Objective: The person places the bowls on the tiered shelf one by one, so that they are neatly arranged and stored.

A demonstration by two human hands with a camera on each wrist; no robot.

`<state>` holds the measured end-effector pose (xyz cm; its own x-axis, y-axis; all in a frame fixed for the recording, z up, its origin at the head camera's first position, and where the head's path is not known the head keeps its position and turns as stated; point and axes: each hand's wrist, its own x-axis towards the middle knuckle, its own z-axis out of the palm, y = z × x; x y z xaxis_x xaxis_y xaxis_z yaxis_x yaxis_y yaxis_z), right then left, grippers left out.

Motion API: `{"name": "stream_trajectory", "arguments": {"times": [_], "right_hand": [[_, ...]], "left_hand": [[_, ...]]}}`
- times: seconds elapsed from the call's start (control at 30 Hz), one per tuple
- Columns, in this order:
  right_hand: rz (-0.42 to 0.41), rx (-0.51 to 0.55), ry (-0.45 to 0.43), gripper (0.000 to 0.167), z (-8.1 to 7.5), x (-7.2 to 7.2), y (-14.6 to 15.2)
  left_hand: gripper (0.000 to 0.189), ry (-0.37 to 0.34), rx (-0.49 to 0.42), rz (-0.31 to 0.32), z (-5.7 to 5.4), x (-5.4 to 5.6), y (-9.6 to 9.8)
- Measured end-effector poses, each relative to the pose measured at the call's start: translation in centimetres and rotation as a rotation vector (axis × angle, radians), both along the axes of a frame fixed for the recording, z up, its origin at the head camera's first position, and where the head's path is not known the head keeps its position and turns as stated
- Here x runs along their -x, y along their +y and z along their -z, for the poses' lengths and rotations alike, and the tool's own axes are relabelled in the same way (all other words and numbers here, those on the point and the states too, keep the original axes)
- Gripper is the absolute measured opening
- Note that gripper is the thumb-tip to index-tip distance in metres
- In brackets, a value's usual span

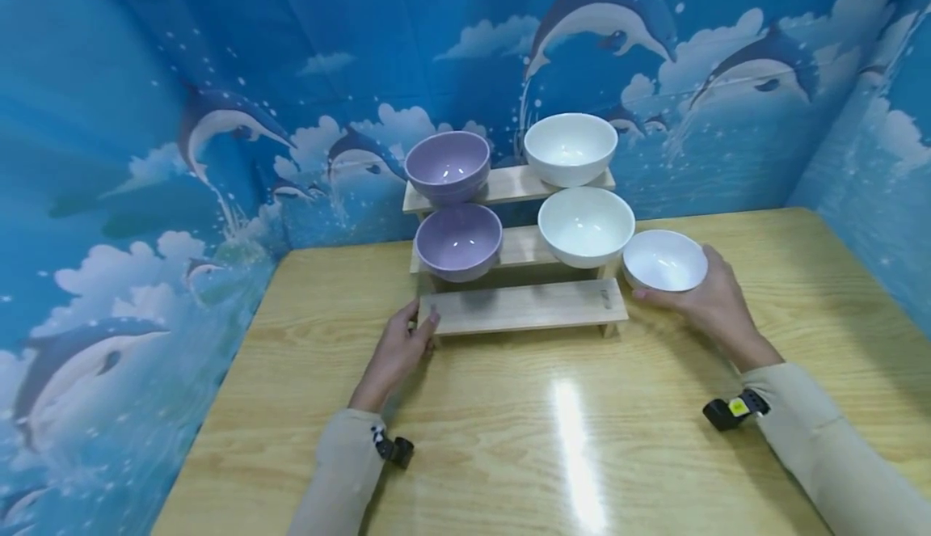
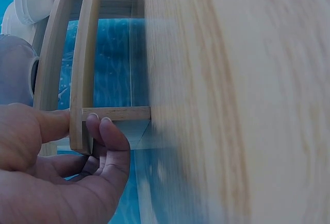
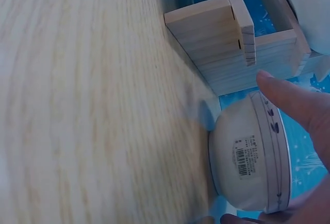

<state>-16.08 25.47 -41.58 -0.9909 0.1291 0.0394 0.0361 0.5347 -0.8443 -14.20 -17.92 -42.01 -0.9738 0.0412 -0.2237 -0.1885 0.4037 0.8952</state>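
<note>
A three-step wooden rack (image 1: 522, 308) stands on the table. My left hand (image 1: 402, 343) grips the left end of its lowest step, thumb on top; in the left wrist view the fingers (image 2: 114, 149) curl beneath the board. Right of the rack, my right hand (image 1: 716, 297) holds a white bowl (image 1: 665, 261) by its side, thumb and fingers spread around it. In the right wrist view this bowl (image 3: 242, 157) shows a barcode sticker and a patterned band below the rim. It sits upright, low beside the rack's end.
Two purple bowls (image 1: 460, 242) occupy the left side of the upper two steps. Two white bowls (image 1: 586, 227) stand on their right side. The wooden table (image 1: 494, 431) meets a blue dolphin-print curtain (image 1: 407, 59) behind and at both sides.
</note>
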Motion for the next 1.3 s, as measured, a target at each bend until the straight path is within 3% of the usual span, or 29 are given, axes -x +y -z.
{"name": "stream_trajectory", "arguments": {"times": [0.63, 1.1, 1.3], "right_hand": [[0.055, 0.021, -0.025, 0.115, 0.42, 0.75, -0.47], [0.083, 0.052, -0.034, 0.116, 0.78, 0.34, -0.46], [0.095, 0.078, -0.040, 0.117, 0.21, -0.22, -0.35]], "left_hand": [[0.063, -0.009, 0.011, -0.017, 0.06, 0.28, 0.01], [0.062, 0.000, 0.008, -0.007, 0.11, 0.08, 0.11], [0.064, -0.001, 0.004, 0.002, 0.08, 0.17, 0.01]]}}
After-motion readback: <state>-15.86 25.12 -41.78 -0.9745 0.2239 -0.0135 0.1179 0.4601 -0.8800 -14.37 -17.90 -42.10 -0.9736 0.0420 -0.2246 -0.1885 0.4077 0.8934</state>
